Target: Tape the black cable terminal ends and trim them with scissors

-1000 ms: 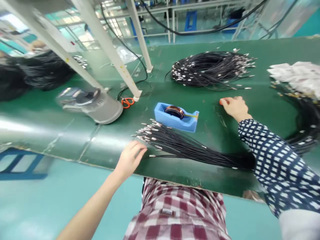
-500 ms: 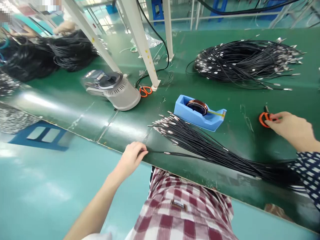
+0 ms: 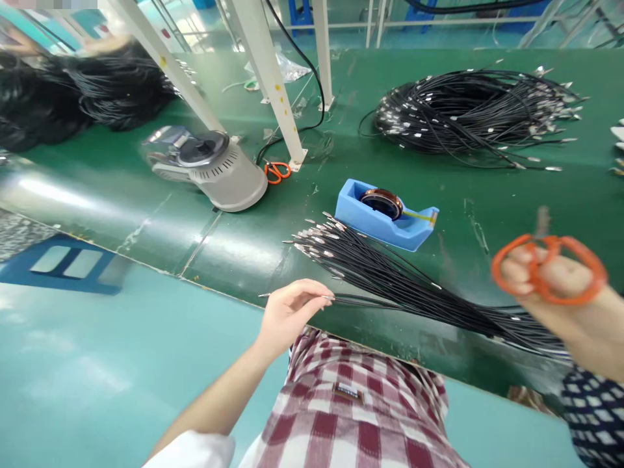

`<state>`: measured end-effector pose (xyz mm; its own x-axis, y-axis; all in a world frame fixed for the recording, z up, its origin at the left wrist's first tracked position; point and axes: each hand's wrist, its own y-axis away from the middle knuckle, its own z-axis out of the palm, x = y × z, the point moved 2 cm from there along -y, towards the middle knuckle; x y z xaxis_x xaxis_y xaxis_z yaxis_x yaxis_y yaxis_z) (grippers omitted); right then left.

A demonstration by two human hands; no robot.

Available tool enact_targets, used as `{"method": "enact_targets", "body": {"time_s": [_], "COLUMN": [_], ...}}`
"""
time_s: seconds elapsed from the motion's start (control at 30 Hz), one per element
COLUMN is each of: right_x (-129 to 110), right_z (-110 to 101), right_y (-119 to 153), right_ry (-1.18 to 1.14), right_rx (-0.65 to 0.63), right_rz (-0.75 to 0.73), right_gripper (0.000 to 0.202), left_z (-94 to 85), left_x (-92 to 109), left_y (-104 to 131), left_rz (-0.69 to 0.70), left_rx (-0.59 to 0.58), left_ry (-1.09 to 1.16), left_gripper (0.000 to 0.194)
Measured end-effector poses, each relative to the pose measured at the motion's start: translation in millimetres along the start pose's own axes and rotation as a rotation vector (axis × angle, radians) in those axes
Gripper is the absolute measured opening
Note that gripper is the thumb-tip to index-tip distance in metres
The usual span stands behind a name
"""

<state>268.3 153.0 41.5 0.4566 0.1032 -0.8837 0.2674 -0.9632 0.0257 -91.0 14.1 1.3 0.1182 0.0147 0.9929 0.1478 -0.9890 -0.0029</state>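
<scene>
My left hand [image 3: 295, 309] pinches a thin black cable [image 3: 361, 299] at the table's front edge. One metal tip [image 3: 264, 296] sticks out left of this hand, and another lies at its fingertips. Orange-handled scissors [image 3: 552, 244] are in my right hand [image 3: 568, 276], raised at the right, with fingers at the handle loops and the blurred blades pointing away from me. Between the hands lies a bundle of black cables [image 3: 419, 292] with silver ends fanned out at the left. Behind it sits a blue tape dispenser [image 3: 385, 224] with a brown tape roll.
A large cable coil [image 3: 463, 117] lies at the back right. To the left stand a grey machine [image 3: 229, 179], a second orange-handled pair of scissors [image 3: 279, 172] and white posts [image 3: 273, 84]. More black coils [image 3: 117, 88] and a partly visible person are at the far left.
My left hand has moved right along the cable to a metal tip. My right hand has lifted the scissors off the table and brought them closer. The view has shifted slightly.
</scene>
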Motion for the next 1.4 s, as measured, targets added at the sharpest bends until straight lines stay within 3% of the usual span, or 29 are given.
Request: {"method": "enact_targets", "body": {"time_s": [0.1,0.17,0.3,0.47,0.63,0.87,1.07,1.4], "right_x": [-32,-48,-69,-74,-75,-74,-75,-74], "right_z": [55,81,104,110,114,117,117,117], "right_y": [16,19,13,12,16,17,15,14], "right_ry": [-0.109,-0.062,0.373,0.531,0.580,0.576,0.467,0.396], "right_rx": [-0.324,-0.469,-0.448,-0.433,-0.437,-0.459,-0.590,-0.675], "right_rz": [0.091,0.018,-0.299,-0.439,-0.460,-0.425,-0.299,-0.185], "right_gripper": [0.023,0.025,0.044,0.041,0.044,0.040,0.033,0.030], "left_z": [17.5,27.3,37.3,40.5,44.2,45.2,45.0,44.6], "left_x": [12,16,19,19,21,19,17,20], "left_y": [-4,-7,-12,-13,-14,-15,-14,-13], "left_rz": [-0.244,-0.321,-0.375,-0.384,-0.364,-0.343,-0.338,-0.310], "left_rx": [0.016,0.043,0.066,0.101,0.104,0.099,0.089,0.089], "left_ry": [0.406,0.557,0.699,0.770,0.806,0.794,0.807,0.783], "left_gripper": [0.013,0.018,0.025,0.024,0.019,0.019,0.017,0.017]}}
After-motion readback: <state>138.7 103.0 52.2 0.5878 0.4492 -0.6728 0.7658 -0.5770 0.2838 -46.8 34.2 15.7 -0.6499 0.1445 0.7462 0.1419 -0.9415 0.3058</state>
